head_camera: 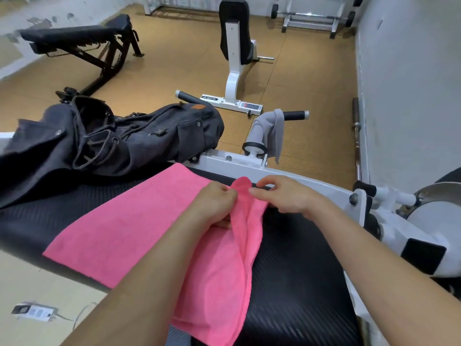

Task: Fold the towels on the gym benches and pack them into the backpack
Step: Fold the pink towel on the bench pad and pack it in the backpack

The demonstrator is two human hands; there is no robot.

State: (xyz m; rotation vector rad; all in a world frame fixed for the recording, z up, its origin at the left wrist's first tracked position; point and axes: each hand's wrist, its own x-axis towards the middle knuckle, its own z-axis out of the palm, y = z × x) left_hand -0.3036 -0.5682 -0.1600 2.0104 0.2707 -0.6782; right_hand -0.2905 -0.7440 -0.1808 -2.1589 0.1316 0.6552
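Pink towel (129,221) lies across the black bench pad (299,270) just in front of us, flat on the left and bunched into a raised ridge along its right edge. Our left hand (214,204) pinches that ridge near its far tip. Our right hand (284,198) sits just right of it with fingers curled and fingertips at the cloth, though we cannot tell whether it has a real hold. To fold well, we judge each hand should take a corner, pull the edge taut, then carry it over to meet the left edge squarely and smooth it flat. The backpack (139,141) lies on the far left of the same pad, mouth open, touching or nearly touching the towel's far corner, so the fold has little room on that side. A grey towel (275,131) hangs over a padded roller beyond the white frame (237,163), not yet folded. Farther off stand a black bench (74,36) and a white seat (234,33).
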